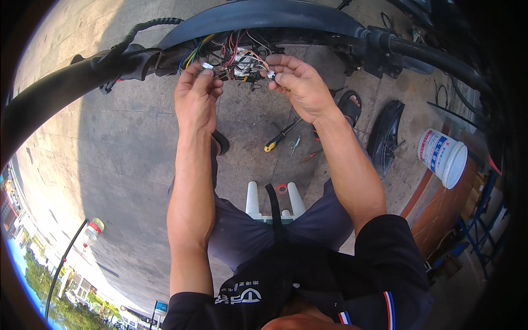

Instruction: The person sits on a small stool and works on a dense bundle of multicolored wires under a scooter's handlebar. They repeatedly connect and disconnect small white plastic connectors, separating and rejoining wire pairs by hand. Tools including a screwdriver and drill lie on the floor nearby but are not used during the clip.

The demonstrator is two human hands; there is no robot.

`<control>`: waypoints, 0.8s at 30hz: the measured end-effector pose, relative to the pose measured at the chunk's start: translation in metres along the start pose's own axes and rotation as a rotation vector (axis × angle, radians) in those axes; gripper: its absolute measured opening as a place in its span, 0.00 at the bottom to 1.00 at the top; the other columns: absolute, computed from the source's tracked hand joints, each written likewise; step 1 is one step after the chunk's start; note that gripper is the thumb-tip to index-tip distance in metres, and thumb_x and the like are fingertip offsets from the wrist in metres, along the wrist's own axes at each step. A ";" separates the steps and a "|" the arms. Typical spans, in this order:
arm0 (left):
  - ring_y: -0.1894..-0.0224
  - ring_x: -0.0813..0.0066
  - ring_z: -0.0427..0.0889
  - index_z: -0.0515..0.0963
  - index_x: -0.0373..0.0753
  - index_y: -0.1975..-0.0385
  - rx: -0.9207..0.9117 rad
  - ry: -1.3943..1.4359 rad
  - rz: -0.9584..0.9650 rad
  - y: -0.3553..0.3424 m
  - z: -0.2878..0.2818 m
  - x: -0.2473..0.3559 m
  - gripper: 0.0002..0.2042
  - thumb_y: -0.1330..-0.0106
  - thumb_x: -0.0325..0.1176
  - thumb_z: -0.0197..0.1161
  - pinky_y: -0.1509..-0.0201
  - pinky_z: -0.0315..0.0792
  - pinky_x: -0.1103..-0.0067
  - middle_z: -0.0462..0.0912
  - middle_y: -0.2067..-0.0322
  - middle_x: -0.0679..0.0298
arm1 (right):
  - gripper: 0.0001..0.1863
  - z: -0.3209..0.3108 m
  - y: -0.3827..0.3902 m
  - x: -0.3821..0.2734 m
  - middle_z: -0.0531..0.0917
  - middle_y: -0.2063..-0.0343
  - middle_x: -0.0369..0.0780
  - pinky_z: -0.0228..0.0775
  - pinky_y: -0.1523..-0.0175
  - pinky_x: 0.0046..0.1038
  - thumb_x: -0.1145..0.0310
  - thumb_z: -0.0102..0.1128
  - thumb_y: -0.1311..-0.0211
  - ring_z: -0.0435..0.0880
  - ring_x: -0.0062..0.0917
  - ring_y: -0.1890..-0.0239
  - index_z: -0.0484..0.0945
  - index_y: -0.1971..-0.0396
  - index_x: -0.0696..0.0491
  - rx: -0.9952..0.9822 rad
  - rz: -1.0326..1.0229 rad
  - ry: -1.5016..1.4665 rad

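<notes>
Both arms reach forward to a bundle of coloured wires (234, 48) hanging out under a dark curved body panel (264, 17) of a vehicle with handlebars. My left hand (197, 98) is closed, thumb and fingers pinching a small white wire connector (207, 65). Opposite it, my right hand (305, 88) pinches another white connector (271, 74), from which orange and pink wires run up into the bundle. A gap with loose wires separates the two connectors. Behind the hands, between them, sits a white block (242, 63) among the wires; its kind is unclear.
A thick black handlebar grip (49, 96) curves along the left. On the paving lie a yellow-and-black screwdriver (280, 136), small tools (295, 145) and a black plastic shell (384, 135). At the right lies a white bucket (443, 157). A low stool (253, 206) is beneath me.
</notes>
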State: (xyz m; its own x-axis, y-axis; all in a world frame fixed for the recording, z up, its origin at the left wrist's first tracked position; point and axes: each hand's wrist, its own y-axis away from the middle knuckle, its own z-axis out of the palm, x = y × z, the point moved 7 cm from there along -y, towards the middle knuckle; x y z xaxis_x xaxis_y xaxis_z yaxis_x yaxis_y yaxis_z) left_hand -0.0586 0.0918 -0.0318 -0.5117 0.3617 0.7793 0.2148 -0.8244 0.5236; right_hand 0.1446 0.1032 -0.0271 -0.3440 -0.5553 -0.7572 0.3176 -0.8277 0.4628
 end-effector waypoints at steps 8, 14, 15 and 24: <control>0.74 0.77 0.77 0.70 0.35 0.57 0.016 0.037 0.015 0.001 0.003 0.001 0.11 0.39 0.24 0.60 0.73 0.71 0.83 0.77 0.70 0.64 | 0.17 0.000 0.002 0.001 0.80 0.57 0.39 0.69 0.51 0.22 0.76 0.48 0.38 0.78 0.18 0.60 0.71 0.49 0.57 0.005 0.044 -0.096; 0.75 0.77 0.77 0.70 0.35 0.57 0.019 0.032 0.013 0.002 0.004 0.002 0.12 0.39 0.23 0.60 0.74 0.71 0.83 0.77 0.70 0.64 | 0.17 0.000 0.002 0.000 0.80 0.56 0.40 0.69 0.50 0.23 0.77 0.46 0.38 0.78 0.19 0.59 0.72 0.49 0.57 0.033 0.029 -0.068; 0.75 0.77 0.77 0.70 0.35 0.57 0.020 0.034 0.013 0.001 0.004 0.002 0.12 0.39 0.23 0.60 0.74 0.71 0.83 0.77 0.70 0.64 | 0.17 0.000 0.003 0.000 0.80 0.56 0.40 0.69 0.50 0.23 0.77 0.47 0.38 0.78 0.19 0.59 0.72 0.49 0.57 0.033 0.024 -0.064; 0.72 0.75 0.78 0.71 0.37 0.55 0.010 0.014 0.001 0.000 0.002 0.000 0.11 0.36 0.23 0.56 0.70 0.73 0.81 0.77 0.71 0.65 | 0.16 0.002 0.003 0.001 0.80 0.58 0.40 0.69 0.52 0.22 0.75 0.48 0.37 0.76 0.17 0.63 0.72 0.50 0.58 0.004 0.012 -0.008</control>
State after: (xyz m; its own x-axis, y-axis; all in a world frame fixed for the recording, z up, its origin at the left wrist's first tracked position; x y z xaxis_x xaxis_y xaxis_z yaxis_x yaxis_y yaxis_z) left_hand -0.0568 0.0925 -0.0314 -0.5227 0.3548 0.7752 0.2239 -0.8202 0.5264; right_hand 0.1436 0.0999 -0.0252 -0.3473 -0.5661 -0.7476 0.3186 -0.8210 0.4737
